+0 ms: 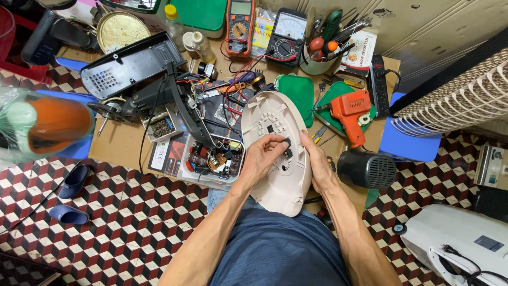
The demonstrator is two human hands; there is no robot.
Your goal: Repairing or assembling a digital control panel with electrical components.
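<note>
A beige oval plastic cover stands tilted on my lap, its inner side with ribs and holes facing me. My left hand rests on that inner side, its fingertips pinching a small black part near the cover's middle. My right hand grips the cover's right rim, thumb pressed against the same black part.
A low cardboard-covered work surface holds a dismantled black appliance, a clear tray of electronic parts, two multimeters, an orange soldering gun on a green tray and a cup of tools. A black motor and white fan parts lie to the right.
</note>
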